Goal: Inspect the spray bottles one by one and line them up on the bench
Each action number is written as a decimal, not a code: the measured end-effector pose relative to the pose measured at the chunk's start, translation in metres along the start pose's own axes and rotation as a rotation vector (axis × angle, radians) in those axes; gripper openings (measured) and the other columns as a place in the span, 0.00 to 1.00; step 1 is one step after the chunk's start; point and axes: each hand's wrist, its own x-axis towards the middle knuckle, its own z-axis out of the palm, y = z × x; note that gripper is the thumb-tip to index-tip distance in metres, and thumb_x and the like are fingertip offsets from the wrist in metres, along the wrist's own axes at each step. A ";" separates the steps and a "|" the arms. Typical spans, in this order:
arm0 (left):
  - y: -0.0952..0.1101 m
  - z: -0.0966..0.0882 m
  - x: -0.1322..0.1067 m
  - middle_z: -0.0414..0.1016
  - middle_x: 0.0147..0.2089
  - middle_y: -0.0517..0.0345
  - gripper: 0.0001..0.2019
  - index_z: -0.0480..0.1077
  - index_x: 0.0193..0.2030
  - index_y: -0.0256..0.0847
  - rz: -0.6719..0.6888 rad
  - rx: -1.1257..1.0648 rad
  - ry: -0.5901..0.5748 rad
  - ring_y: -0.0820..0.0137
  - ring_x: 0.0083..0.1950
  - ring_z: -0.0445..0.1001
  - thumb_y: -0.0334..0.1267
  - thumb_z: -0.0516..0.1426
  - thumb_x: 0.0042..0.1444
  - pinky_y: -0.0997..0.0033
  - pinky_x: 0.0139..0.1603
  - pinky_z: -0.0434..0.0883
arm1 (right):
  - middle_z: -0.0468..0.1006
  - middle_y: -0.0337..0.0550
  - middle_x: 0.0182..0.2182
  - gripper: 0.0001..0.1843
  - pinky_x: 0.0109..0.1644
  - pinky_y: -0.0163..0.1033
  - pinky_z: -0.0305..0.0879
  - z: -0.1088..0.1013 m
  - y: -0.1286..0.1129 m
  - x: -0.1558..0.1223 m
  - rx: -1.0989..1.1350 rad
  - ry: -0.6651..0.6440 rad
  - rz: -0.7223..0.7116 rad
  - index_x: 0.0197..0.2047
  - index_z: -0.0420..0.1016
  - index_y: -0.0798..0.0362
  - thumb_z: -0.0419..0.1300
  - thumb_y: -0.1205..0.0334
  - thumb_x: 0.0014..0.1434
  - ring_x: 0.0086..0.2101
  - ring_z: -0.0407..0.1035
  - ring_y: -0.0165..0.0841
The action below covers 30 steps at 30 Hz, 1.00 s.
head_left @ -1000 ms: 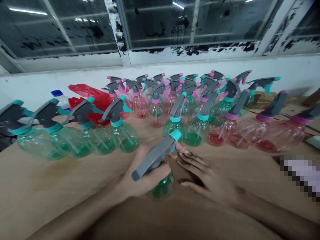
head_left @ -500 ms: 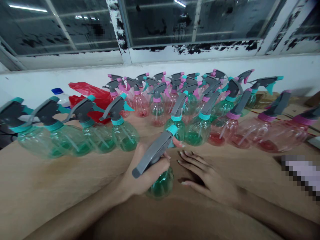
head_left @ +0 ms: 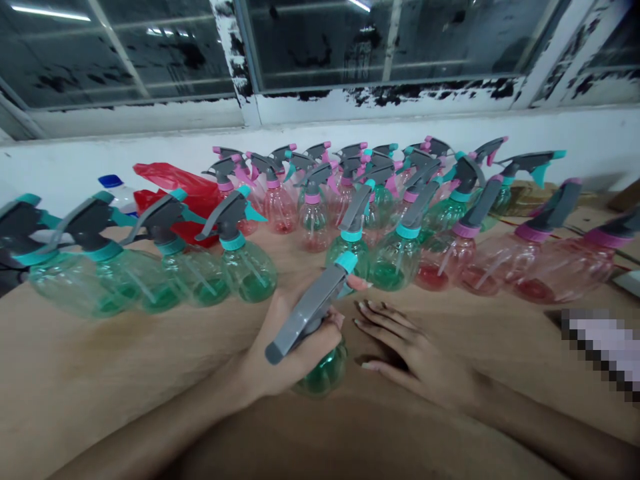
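My left hand (head_left: 287,347) is wrapped round the neck of a green spray bottle (head_left: 323,370) with a grey trigger head and teal nozzle. The bottle stands on the wooden table (head_left: 100,373) near the front middle. One finger of that hand reaches up by the nozzle. My right hand (head_left: 410,353) lies flat on the table just right of the bottle, fingers stretched out and apart, holding nothing.
Several green spray bottles (head_left: 245,263) line up at the left. Behind and to the right stand several pink and green bottles (head_left: 450,253). A red plastic bag (head_left: 175,190) and a blue-capped bottle (head_left: 117,193) sit by the white wall under the windows.
The hands and the held bottle have barely moved; my left fingers have shifted slightly on the trigger head.
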 end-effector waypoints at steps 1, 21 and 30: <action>0.000 0.000 0.000 0.75 0.31 0.62 0.18 0.70 0.46 0.46 0.005 -0.012 0.002 0.69 0.28 0.72 0.30 0.52 0.48 0.70 0.34 0.72 | 0.57 0.43 0.64 0.31 0.64 0.52 0.52 0.000 0.000 0.000 -0.004 -0.001 0.000 0.65 0.55 0.49 0.52 0.48 0.62 0.63 0.49 0.38; 0.001 0.001 -0.001 0.74 0.29 0.62 0.17 0.70 0.48 0.45 0.011 0.030 0.001 0.70 0.26 0.70 0.32 0.52 0.50 0.70 0.32 0.71 | 0.58 0.43 0.63 0.31 0.63 0.54 0.53 0.000 0.000 0.000 0.029 0.023 -0.005 0.65 0.53 0.46 0.54 0.49 0.61 0.62 0.50 0.40; 0.004 0.001 -0.001 0.76 0.31 0.62 0.19 0.70 0.48 0.46 -0.006 0.011 0.002 0.70 0.26 0.71 0.31 0.52 0.49 0.70 0.32 0.71 | 0.58 0.43 0.63 0.31 0.63 0.54 0.53 0.001 0.001 -0.001 0.036 0.037 -0.010 0.65 0.53 0.47 0.54 0.49 0.61 0.62 0.51 0.40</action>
